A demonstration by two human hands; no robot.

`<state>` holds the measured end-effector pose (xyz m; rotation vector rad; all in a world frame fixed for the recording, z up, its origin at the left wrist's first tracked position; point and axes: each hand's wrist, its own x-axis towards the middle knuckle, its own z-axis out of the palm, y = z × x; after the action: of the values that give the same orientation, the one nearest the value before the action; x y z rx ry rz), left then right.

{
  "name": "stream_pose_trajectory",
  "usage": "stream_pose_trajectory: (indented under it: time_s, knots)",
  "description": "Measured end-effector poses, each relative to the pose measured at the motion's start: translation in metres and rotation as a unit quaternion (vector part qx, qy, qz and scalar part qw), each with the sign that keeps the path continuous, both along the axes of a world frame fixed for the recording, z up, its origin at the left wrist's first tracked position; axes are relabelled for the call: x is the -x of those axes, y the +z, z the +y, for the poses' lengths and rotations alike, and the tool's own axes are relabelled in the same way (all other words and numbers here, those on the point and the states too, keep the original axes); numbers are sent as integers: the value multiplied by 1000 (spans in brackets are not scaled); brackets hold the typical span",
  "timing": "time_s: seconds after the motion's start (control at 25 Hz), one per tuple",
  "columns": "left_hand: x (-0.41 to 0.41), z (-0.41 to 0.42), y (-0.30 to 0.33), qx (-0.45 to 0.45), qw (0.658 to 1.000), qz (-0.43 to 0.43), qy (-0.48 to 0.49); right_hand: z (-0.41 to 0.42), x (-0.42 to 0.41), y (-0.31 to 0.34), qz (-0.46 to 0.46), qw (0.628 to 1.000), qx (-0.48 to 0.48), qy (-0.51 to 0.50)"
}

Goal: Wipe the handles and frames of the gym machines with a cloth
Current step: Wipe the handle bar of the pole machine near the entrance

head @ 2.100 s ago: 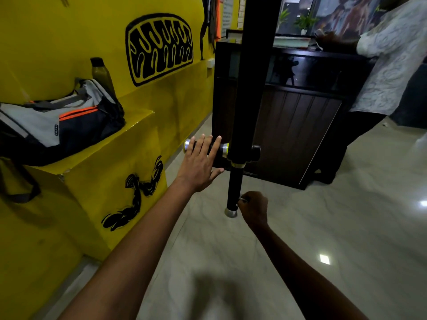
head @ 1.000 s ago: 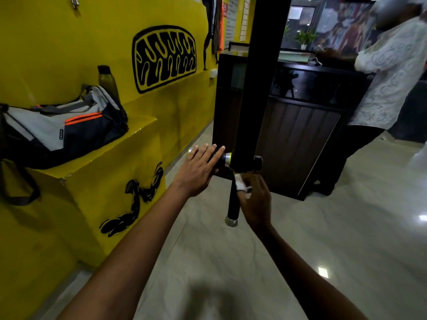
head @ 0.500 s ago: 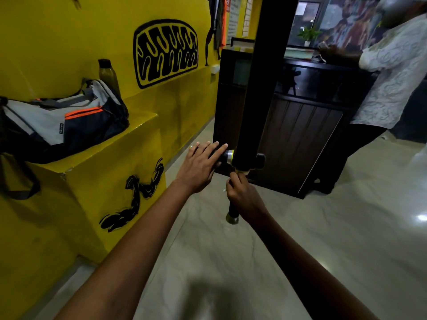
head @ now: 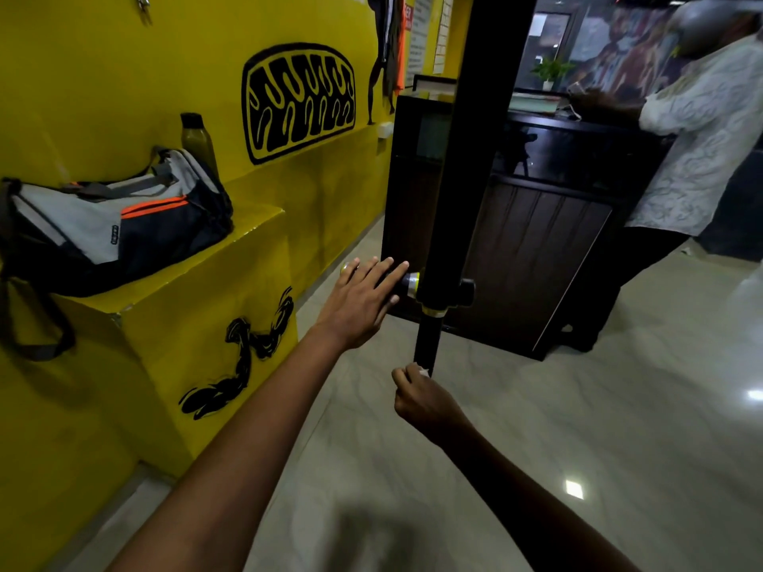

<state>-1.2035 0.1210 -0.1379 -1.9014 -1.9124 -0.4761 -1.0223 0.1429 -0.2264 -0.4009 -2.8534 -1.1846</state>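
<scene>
— Down it goes! Half a second back the right hand point(head: 425, 400) sat just under the joint, and now it has slid to the bottom end of the thin vertical handle point(head: 427, 344).

— Fingers curled tight, and a scrap of white cloth point(head: 420, 369) peeks out at the top of the fist, pressed against the handle's lower end.

— And the left hand point(head: 363, 301)?

— Same spot as before, lying flat with straight fingers on the horizontal handle point(head: 406, 284), covering most of it. Only its silver collar shows beside the fingertips, plus a glint of the far end cap.

— Both handles meet at the thick black upright point(head: 483, 138) of the machine frame, which runs up out of the top of the view.

— Further out: behind the upright, a dark reception tabletop point(head: 549, 113) with a person in a white patterned shirt point(head: 697, 138) leaning on it.

— On the left, a yellow ledge point(head: 214, 274) carries a grey and black bag point(head: 119, 225) with orange stripes, and a bottle point(head: 198, 138) stands behind it against the yellow wall point(head: 103, 76). Pale glossy floor point(head: 578, 406) below.
</scene>
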Motion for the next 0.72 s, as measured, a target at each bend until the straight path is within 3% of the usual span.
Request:
stream_pose_trajectory:
  time_s: [0.4, 0.72]
  knots:
    - [-2, -1, 4, 21, 1000, 1, -12, 20, 7, 68, -13, 994, 15, 104]
    - [-5, 2, 2, 15, 1000, 15, -12, 35, -20, 85, 165, 978, 30, 126]
